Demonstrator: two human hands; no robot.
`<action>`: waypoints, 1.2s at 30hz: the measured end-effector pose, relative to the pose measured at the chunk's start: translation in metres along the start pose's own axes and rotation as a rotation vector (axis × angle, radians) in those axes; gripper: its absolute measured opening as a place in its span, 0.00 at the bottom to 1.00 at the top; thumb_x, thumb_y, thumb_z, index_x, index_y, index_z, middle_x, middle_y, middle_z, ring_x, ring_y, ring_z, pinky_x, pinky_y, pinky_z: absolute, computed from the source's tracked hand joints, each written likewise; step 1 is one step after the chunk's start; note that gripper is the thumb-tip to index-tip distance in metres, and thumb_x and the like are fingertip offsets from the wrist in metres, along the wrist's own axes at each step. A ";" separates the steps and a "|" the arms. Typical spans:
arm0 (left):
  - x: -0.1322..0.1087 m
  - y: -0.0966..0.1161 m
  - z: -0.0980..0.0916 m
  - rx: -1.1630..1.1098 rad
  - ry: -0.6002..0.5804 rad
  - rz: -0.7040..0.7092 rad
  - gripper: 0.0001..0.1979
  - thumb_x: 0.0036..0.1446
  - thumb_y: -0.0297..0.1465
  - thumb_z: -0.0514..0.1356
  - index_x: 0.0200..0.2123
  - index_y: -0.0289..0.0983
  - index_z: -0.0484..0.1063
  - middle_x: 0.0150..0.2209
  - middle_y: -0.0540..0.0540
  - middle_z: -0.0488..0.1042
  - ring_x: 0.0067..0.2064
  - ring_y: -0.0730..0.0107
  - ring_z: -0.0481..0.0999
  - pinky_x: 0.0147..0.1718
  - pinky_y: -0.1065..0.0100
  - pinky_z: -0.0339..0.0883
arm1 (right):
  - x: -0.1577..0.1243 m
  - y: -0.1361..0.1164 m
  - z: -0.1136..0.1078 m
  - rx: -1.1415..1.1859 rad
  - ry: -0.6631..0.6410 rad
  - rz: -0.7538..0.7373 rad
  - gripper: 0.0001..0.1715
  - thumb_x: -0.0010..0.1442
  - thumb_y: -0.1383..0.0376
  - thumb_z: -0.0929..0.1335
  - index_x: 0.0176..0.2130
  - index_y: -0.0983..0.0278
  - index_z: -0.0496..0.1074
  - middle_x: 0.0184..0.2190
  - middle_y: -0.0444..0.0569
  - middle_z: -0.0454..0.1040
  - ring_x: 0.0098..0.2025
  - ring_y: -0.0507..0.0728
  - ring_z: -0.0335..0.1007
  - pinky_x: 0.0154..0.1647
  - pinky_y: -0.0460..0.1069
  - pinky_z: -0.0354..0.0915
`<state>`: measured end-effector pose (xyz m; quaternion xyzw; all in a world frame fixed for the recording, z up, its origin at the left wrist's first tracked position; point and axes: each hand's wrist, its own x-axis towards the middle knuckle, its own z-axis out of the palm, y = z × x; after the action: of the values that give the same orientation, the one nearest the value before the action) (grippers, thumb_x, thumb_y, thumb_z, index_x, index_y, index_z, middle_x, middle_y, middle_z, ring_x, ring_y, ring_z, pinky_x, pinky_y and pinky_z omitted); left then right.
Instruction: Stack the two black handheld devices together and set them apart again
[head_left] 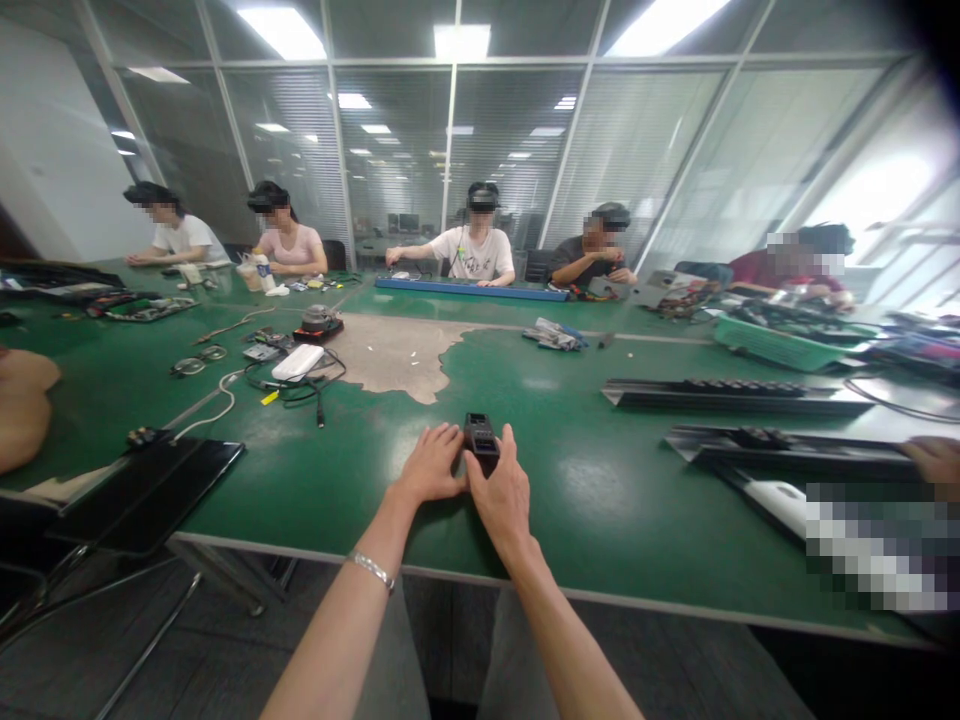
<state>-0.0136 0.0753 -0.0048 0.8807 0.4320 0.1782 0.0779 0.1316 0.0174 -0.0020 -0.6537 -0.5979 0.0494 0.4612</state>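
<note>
A small black box-shaped device with openings in its upper face is on the green table in front of me. My right hand grips its near end, with the thumb on the left side and the fingers along the right. Just left of the device, my left hand lies on the table with its fingers stretched out. Its fingertips come close to the device's side; whether they touch it I cannot tell. The underside of the device is hidden.
A white power bank lies among black cables at left. Nearer is a flat black panel. Long black rails and a green basket stand at right. Several people sit around the table; a blue bar lies opposite.
</note>
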 end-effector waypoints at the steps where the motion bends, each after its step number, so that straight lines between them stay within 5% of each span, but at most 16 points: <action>1: 0.000 0.000 0.000 -0.003 -0.002 -0.002 0.42 0.56 0.45 0.62 0.69 0.35 0.55 0.70 0.36 0.57 0.72 0.47 0.53 0.70 0.45 0.44 | 0.001 -0.001 -0.001 0.002 0.003 -0.003 0.47 0.64 0.52 0.65 0.71 0.73 0.48 0.59 0.67 0.71 0.56 0.68 0.73 0.55 0.61 0.68; 16: -0.001 0.004 -0.005 -0.021 -0.009 -0.017 0.44 0.57 0.57 0.60 0.68 0.38 0.58 0.71 0.36 0.57 0.72 0.45 0.53 0.69 0.43 0.44 | 0.020 -0.021 -0.022 0.041 0.067 -0.010 0.50 0.63 0.50 0.66 0.71 0.73 0.48 0.57 0.66 0.74 0.55 0.70 0.74 0.54 0.61 0.68; 36: 0.000 0.000 -0.001 -0.013 -0.007 -0.034 0.48 0.58 0.64 0.53 0.69 0.34 0.58 0.71 0.35 0.56 0.72 0.47 0.52 0.69 0.47 0.44 | 0.026 0.049 -0.037 -0.074 0.084 0.079 0.50 0.61 0.52 0.66 0.71 0.74 0.47 0.57 0.67 0.73 0.53 0.71 0.75 0.53 0.62 0.68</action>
<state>-0.0134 0.0753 -0.0039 0.8733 0.4455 0.1765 0.0884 0.1981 0.0254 -0.0008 -0.6949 -0.5532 0.0176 0.4591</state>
